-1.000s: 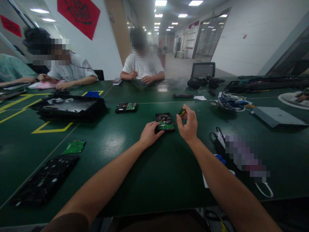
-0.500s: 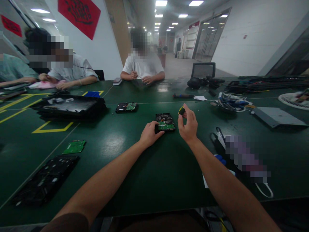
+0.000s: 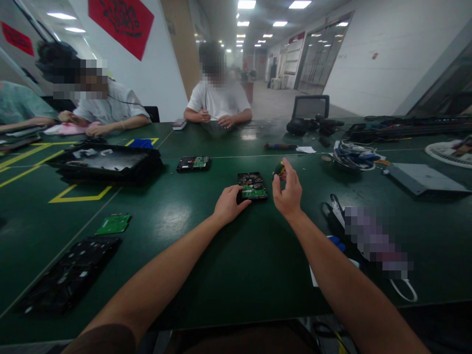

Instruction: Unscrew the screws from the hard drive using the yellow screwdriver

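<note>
My left hand (image 3: 231, 205) grips the left edge of a hard drive (image 3: 252, 180), thumb along its near side. The drive lies flat on the green table, its black underside and green circuit board facing up. Just to its right, above the table, my right hand (image 3: 288, 191) has its fingers closed around a yellow-and-black screwdriver (image 3: 279, 169). Its handle shows between thumb and fingers; the tip cannot be made out. Another hard drive (image 3: 193, 163) rests farther back to the left. A loose green circuit board (image 3: 114, 223) sits at the left, beyond a black plastic part (image 3: 73, 270).
A stack of black trays (image 3: 106, 162) stands at left. To the right are a cable bundle (image 3: 354, 155), a grey metal box (image 3: 427, 177) and a strapped item (image 3: 376, 241), partly blurred. A pen-like tool (image 3: 280, 146) lies behind the drive. Other people sit across the table.
The screwdriver handle has turned slightly within my right hand, and the fingers have shifted a little. My left hand and the hard drive stay in place.
</note>
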A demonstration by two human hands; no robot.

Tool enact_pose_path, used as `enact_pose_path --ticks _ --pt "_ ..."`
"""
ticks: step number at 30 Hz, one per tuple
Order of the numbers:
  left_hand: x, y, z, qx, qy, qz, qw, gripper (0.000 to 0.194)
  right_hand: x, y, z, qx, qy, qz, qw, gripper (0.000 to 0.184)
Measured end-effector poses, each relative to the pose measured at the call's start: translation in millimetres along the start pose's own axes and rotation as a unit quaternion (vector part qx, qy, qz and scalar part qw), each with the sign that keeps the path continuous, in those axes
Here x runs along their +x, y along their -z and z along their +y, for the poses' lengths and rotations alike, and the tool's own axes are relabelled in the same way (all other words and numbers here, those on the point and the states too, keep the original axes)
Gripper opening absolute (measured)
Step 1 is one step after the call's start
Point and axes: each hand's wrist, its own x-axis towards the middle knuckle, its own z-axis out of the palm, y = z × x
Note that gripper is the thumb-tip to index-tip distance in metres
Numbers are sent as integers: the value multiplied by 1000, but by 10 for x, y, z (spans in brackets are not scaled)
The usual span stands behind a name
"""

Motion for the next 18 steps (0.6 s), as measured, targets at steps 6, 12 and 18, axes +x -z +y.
enact_pose_path --ticks 6,12,18 --pt "2 10 -1 -1 -2 -1 1000 53 7 4 -13 -5 -5 11 1000 56" --pt "0 2 3 3 -9 8 1000 52 -7 -24 25 27 -4 -2 1000 58" --pt "-6 7 0 2 -4 6 1000 52 1 -18 33 0 7 20 1000 57"
